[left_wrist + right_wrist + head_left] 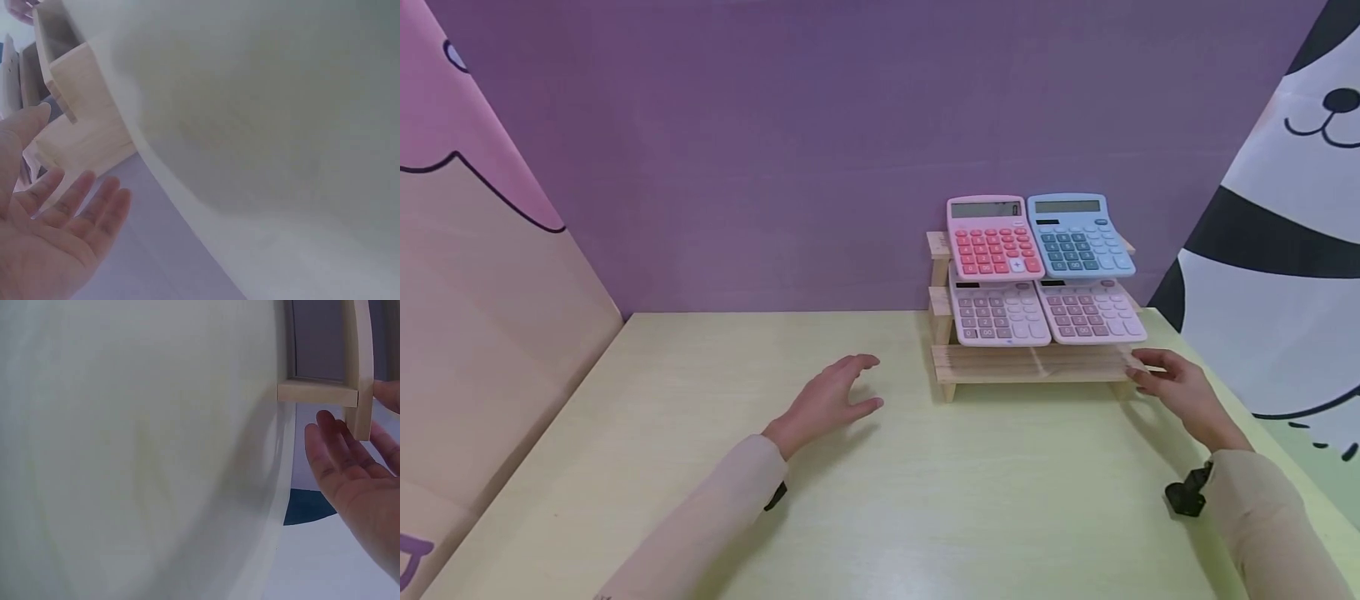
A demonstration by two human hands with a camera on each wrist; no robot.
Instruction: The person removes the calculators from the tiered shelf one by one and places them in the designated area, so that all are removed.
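A three-tier wooden rack [985, 364] stands at the back right of the table. Its top tier carries a pink calculator [996, 237] and a blue calculator [1078, 236]. Two pale pink calculators, one on the left [1002, 312] and one on the right [1092, 311], lean on the middle tier. My left hand [826, 400] hovers left of the rack, thumb and fingers spread, holding nothing. At the bottom tier's right end is my right hand [1183, 392]. In the right wrist view its loosely bent fingers [331, 447] lie beside the end of the wooden board [364, 359].
The pale yellow table [700, 467] runs back to a purple wall [775, 150]. A panel with a panda drawing [1285, 225] closes off the right side, close to my right arm. Another printed panel [497, 317] borders the left edge.
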